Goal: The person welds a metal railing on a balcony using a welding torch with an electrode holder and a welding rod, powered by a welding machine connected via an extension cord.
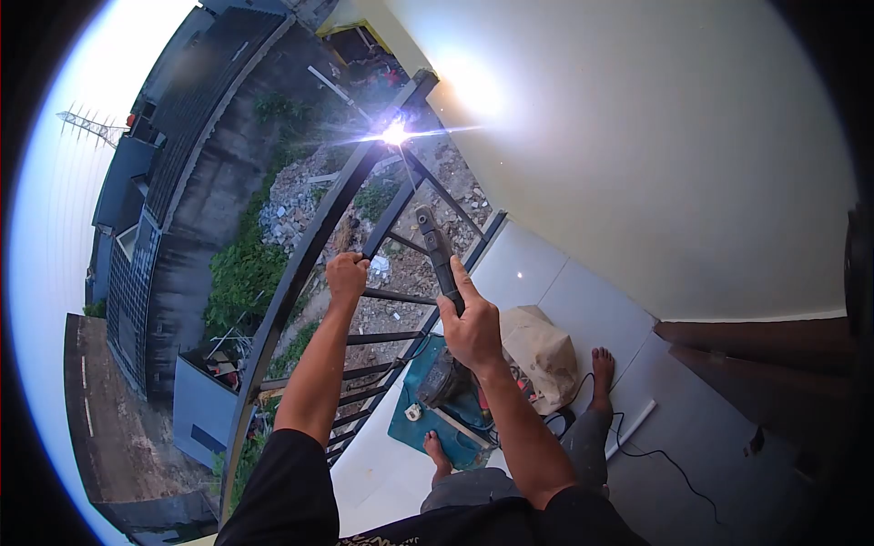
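Observation:
A dark metal railing (309,241) runs diagonally up toward the wall. My right hand (473,323) is closed around the black handle of a welding electrode holder (431,238). From its jaw a thin electrode (407,166) reaches up to the railing. At its tip a bright welding arc (394,134) glares on the top rail near the wall end, and the glare hides the joint itself. My left hand (348,276) is closed on the end of a lower railing bar (387,221), to the left of the holder.
A pale wall (637,155) rises on the right. On the tiled floor lie a teal mat (410,428), a beige cloth bag (537,350) and a black cable (669,460), close to my bare feet. Beyond the railing, rubble ground (291,196) drops well below.

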A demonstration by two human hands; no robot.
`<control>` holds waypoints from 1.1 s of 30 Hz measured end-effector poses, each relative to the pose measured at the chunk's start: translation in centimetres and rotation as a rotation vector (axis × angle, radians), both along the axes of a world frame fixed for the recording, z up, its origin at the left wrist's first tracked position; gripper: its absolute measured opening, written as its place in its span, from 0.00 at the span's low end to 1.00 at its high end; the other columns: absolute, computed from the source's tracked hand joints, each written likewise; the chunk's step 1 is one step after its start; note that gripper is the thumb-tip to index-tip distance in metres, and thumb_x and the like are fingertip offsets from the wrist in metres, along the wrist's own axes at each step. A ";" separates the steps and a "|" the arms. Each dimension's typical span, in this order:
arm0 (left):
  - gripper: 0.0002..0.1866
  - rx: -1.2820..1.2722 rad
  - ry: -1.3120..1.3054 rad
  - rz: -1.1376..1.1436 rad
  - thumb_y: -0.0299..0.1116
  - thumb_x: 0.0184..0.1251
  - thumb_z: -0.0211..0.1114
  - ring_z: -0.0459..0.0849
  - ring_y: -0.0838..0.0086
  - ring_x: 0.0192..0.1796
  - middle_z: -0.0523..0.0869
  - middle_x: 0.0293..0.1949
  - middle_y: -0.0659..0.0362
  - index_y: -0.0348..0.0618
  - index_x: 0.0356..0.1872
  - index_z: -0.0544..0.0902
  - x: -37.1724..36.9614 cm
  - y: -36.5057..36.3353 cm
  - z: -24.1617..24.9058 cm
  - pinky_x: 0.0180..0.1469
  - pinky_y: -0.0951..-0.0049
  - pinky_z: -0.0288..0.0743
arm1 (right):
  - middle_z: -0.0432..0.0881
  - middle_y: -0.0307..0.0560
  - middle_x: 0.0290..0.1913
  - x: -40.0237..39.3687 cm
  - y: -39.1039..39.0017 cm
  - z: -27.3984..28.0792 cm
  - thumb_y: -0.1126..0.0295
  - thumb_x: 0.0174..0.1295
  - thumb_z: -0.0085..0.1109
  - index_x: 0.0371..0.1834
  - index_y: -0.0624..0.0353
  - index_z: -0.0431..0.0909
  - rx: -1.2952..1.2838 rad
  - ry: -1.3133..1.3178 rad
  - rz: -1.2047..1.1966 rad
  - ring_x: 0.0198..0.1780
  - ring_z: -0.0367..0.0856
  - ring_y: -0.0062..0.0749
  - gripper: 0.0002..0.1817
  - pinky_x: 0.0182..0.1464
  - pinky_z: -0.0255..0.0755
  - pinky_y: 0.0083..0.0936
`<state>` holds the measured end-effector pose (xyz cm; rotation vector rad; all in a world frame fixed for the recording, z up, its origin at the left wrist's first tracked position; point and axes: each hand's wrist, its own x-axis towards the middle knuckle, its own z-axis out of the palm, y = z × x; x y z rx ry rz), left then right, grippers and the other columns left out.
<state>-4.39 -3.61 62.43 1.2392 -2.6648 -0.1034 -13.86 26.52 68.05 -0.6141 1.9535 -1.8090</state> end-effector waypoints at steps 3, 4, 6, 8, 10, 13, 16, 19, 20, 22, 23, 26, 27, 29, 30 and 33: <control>0.14 -0.036 0.009 -0.020 0.36 0.52 0.76 0.89 0.53 0.44 0.90 0.40 0.48 0.43 0.40 0.92 0.1 0.0 -0.2 0.53 0.58 0.80 | 0.86 0.69 0.46 0.0 0.0 0.1 0.70 0.67 0.60 0.76 0.63 0.65 -0.006 -0.013 0.001 0.44 0.90 0.52 0.33 0.46 0.80 0.35; 0.14 0.016 0.044 -0.006 0.37 0.52 0.76 0.89 0.53 0.45 0.90 0.40 0.48 0.43 0.40 0.92 0.1 -0.1 -0.3 0.53 0.58 0.80 | 0.86 0.69 0.46 0.1 -0.1 -0.3 0.70 0.67 0.60 0.76 0.63 0.65 -0.006 -0.014 0.000 0.44 0.90 0.52 0.33 0.46 0.80 0.35; 0.15 0.009 0.045 -0.019 0.36 0.52 0.76 0.89 0.54 0.45 0.91 0.39 0.48 0.43 0.41 0.92 0.2 -0.3 -0.3 0.55 0.59 0.80 | 0.86 0.69 0.48 0.4 -0.3 -1.2 0.69 0.67 0.59 0.76 0.63 0.65 -0.079 0.087 -0.096 0.43 0.90 0.51 0.33 0.46 0.80 0.36; 0.14 -0.009 0.027 -0.035 0.36 0.52 0.76 0.89 0.54 0.45 0.91 0.39 0.47 0.44 0.41 0.92 0.3 -0.4 -0.3 0.54 0.60 0.80 | 0.84 0.70 0.52 0.5 0.3 -1.0 0.70 0.67 0.58 0.76 0.64 0.64 -0.079 0.027 -0.080 0.48 0.89 0.52 0.33 0.48 0.80 0.35; 0.14 -0.016 0.006 -0.032 0.36 0.53 0.76 0.89 0.55 0.45 0.91 0.39 0.47 0.44 0.41 0.92 0.4 -0.4 -0.1 0.54 0.60 0.80 | 0.84 0.70 0.54 0.7 1.3 -0.1 0.70 0.67 0.58 0.76 0.65 0.64 -0.049 -0.070 -0.035 0.50 0.88 0.53 0.33 0.50 0.80 0.34; 0.14 -0.017 0.040 -0.040 0.35 0.52 0.77 0.89 0.52 0.42 0.90 0.39 0.46 0.42 0.40 0.92 0.1 -0.1 -0.1 0.51 0.58 0.80 | 0.81 0.69 0.59 1.6 3.4 -0.8 0.70 0.67 0.58 0.76 0.65 0.63 -0.068 -0.092 -0.049 0.55 0.86 0.53 0.33 0.55 0.78 0.33; 0.14 -0.022 0.005 -0.022 0.35 0.53 0.77 0.90 0.55 0.42 0.90 0.39 0.48 0.41 0.41 0.92 0.1 0.0 0.0 0.51 0.60 0.80 | 0.84 0.72 0.45 2.8 5.1 -2.1 0.71 0.67 0.60 0.77 0.64 0.62 -0.053 -0.060 -0.071 0.42 0.88 0.59 0.35 0.43 0.80 0.39; 0.14 -0.019 0.008 0.012 0.34 0.54 0.77 0.90 0.56 0.41 0.91 0.38 0.48 0.42 0.41 0.92 0.1 0.0 0.1 0.51 0.62 0.81 | 0.85 0.72 0.44 3.6 7.3 -3.1 0.71 0.66 0.60 0.77 0.64 0.62 -0.012 -0.059 -0.059 0.40 0.88 0.58 0.35 0.42 0.79 0.39; 0.13 -0.027 0.002 0.004 0.34 0.55 0.76 0.90 0.57 0.41 0.91 0.38 0.49 0.42 0.41 0.92 0.1 0.0 0.2 0.51 0.63 0.81 | 0.85 0.71 0.45 3.8 7.8 -3.6 0.71 0.66 0.61 0.77 0.63 0.63 -0.020 0.019 -0.083 0.40 0.88 0.56 0.35 0.41 0.79 0.40; 0.15 -0.007 -0.009 0.021 0.35 0.54 0.76 0.90 0.58 0.43 0.91 0.41 0.48 0.42 0.42 0.92 0.1 0.1 0.3 0.54 0.65 0.80 | 0.85 0.70 0.46 4.4 9.2 -4.7 0.71 0.65 0.61 0.77 0.63 0.63 0.016 -0.047 -0.045 0.42 0.88 0.56 0.35 0.42 0.79 0.40; 0.16 0.014 -0.013 0.037 0.35 0.54 0.75 0.91 0.59 0.46 0.91 0.43 0.48 0.42 0.44 0.92 -0.1 0.2 0.3 0.56 0.66 0.80 | 0.85 0.69 0.47 4.6 9.9 -5.1 0.72 0.65 0.61 0.77 0.63 0.63 0.052 -0.104 -0.008 0.43 0.88 0.56 0.35 0.43 0.79 0.40; 0.17 -0.016 -0.042 0.001 0.36 0.54 0.76 0.90 0.58 0.45 0.91 0.44 0.47 0.40 0.44 0.91 -0.2 0.5 0.4 0.55 0.65 0.80 | 0.86 0.65 0.47 4.7 11.6 -5.7 0.72 0.66 0.60 0.76 0.65 0.63 0.046 -0.075 -0.015 0.43 0.87 0.47 0.35 0.45 0.79 0.35; 0.16 -0.068 -0.047 -0.050 0.36 0.54 0.77 0.90 0.57 0.44 0.91 0.41 0.47 0.39 0.42 0.91 -0.2 0.6 0.4 0.53 0.62 0.81 | 0.86 0.62 0.45 4.7 12.0 -5.7 0.71 0.67 0.59 0.76 0.66 0.63 0.022 -0.041 -0.030 0.40 0.87 0.38 0.34 0.47 0.79 0.30; 0.17 -0.050 -0.082 -0.056 0.37 0.54 0.77 0.90 0.56 0.45 0.91 0.41 0.46 0.39 0.43 0.91 -0.5 0.8 1.0 0.53 0.62 0.80 | 0.87 0.60 0.42 4.5 13.2 -5.1 0.71 0.67 0.59 0.76 0.66 0.64 0.035 -0.109 -0.009 0.39 0.87 0.36 0.33 0.45 0.79 0.30; 0.18 -0.029 -0.119 -0.065 0.37 0.53 0.78 0.90 0.56 0.46 0.91 0.41 0.46 0.38 0.43 0.91 -0.7 0.9 1.3 0.54 0.62 0.80 | 0.86 0.64 0.46 4.4 13.7 -4.9 0.73 0.65 0.60 0.76 0.66 0.64 0.047 -0.138 0.011 0.41 0.88 0.44 0.34 0.46 0.80 0.33; 0.19 0.038 -0.115 0.045 0.38 0.52 0.79 0.90 0.54 0.46 0.91 0.41 0.45 0.38 0.44 0.90 -1.4 0.4 0.9 0.55 0.61 0.80 | 0.85 0.69 0.50 4.4 14.4 -5.1 0.74 0.64 0.61 0.76 0.66 0.64 0.030 -0.141 0.012 0.42 0.89 0.51 0.35 0.46 0.81 0.35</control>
